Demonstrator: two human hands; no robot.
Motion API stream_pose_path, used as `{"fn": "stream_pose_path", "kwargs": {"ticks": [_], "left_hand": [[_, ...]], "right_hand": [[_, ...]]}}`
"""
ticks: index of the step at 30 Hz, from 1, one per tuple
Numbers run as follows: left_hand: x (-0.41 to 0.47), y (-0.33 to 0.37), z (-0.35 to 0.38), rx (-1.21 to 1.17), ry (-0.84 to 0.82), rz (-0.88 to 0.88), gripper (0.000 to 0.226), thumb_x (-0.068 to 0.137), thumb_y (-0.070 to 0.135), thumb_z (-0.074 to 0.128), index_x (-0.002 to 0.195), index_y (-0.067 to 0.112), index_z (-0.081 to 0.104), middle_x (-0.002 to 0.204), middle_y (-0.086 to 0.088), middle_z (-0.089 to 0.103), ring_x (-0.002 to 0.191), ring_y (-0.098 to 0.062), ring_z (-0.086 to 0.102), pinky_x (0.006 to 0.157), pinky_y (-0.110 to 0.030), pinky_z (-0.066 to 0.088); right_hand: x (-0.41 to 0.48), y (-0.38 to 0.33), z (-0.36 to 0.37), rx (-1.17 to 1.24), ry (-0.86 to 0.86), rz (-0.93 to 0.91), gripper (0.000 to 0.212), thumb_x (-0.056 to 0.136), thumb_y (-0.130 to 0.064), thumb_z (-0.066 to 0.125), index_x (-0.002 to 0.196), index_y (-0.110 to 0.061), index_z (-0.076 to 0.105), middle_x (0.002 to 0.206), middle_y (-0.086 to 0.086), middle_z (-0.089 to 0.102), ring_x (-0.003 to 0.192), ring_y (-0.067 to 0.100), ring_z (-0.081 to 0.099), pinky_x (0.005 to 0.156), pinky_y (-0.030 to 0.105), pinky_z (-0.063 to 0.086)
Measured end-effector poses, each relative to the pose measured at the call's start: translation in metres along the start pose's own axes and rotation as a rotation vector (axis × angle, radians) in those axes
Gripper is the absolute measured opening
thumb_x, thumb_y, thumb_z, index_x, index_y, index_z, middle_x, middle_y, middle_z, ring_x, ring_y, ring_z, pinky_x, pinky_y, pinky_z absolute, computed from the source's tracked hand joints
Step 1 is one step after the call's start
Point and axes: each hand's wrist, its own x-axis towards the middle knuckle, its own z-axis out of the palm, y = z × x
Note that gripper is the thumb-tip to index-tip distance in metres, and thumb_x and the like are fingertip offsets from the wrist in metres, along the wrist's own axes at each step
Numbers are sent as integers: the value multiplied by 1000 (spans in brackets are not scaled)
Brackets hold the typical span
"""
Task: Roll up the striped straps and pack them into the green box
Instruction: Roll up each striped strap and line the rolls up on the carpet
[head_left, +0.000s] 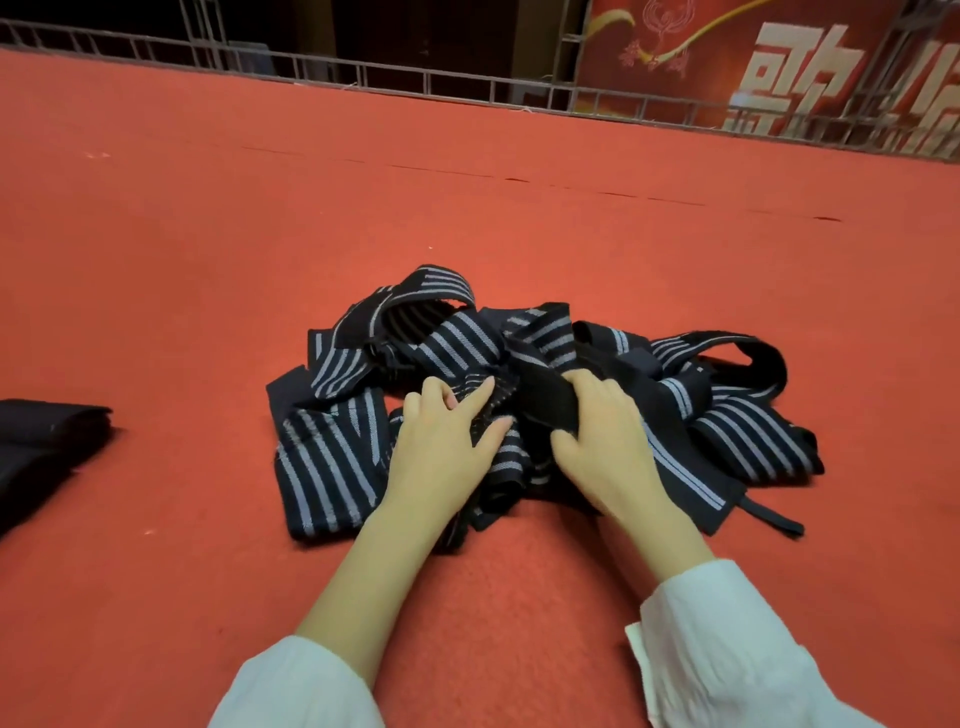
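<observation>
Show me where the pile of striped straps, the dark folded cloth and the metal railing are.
pile of striped straps (332, 462): head view, on a flat strap at its left side.
dark folded cloth (47, 441): head view, on its top fold.
metal railing (363, 73): head view, on its bars, mid-stretch.

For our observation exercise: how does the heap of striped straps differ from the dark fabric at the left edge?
The striped straps carry pale stripes; the dark fabric looks plain. The straps lie in a loose tangle; the fabric lies folded flat. The left hand and right hand hold the straps; nothing touches the fabric. Both rest on the red carpet.
</observation>
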Motion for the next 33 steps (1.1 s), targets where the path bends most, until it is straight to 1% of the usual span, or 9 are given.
{"fn": "stream_pose_path", "kwargs": {"ticks": [4,7,11,14,20,24,27,31,33], "left_hand": [[-1,3,0,52,20,4,51,95,51,47,142,34,46,108,2,34,100,-18,34,94,-30,37],[-1,3,1,39,133,144,49,93,40,54,137,20,53,133,-5,42,122,-23,38,101,-34,37],[5,6,4,-125,-43,358,66,93,44,54,150,22,30,156,5,31,146,-10,19,119,-32,22],[6,3,11,-157,-157,213,74,90,52,56,152,32,21,157,15,23,144,-1,19,119,-24,19],[7,1,10,-57,-174,80,57,97,50,42,150,30,31,157,13,26,144,-2,21,118,-25,19],[3,15,-4,-279,-8,48,39,98,36,49,133,21,56,139,10,51,130,-6,44,112,-26,32],[8,37,-21,-432,107,23,25,97,34,52,111,18,67,107,6,63,101,-6,56,94,-25,43],[21,65,-21,-348,-146,-90,51,89,57,54,121,18,60,100,2,62,94,-13,57,84,-28,42],[23,71,-14,-288,-223,-139,57,86,55,60,124,14,59,106,0,64,102,-17,58,87,-31,43]], "right_hand": [[-8,0,-13,22,-167,36,47,75,-39,69,113,-19,51,89,-8,50,96,21,51,87,33,38],[-6,-3,-14,270,-203,195,56,68,-75,55,109,-37,51,87,-21,57,101,14,53,98,35,40],[0,7,-4,366,-7,140,13,86,-41,65,87,-28,62,73,-16,64,78,0,57,84,31,44],[3,10,-6,568,-69,174,19,84,-19,67,70,-13,55,59,-11,52,59,3,47,64,27,39],[5,36,-52,942,189,269,16,62,-13,54,60,-12,38,64,7,28,62,15,28,53,29,24],[-8,35,-42,961,-125,262,14,60,-13,48,54,-22,39,59,-1,33,57,10,31,53,30,23],[-9,33,-38,851,-394,165,10,65,-15,52,61,-8,45,63,3,39,60,14,37,55,30,27],[-5,38,-35,793,-594,201,41,75,-34,62,83,5,52,76,11,52,78,14,40,69,37,36],[2,41,-37,745,-542,284,43,75,-50,61,74,-7,59,74,14,58,77,45,54,72,41,41]]}}
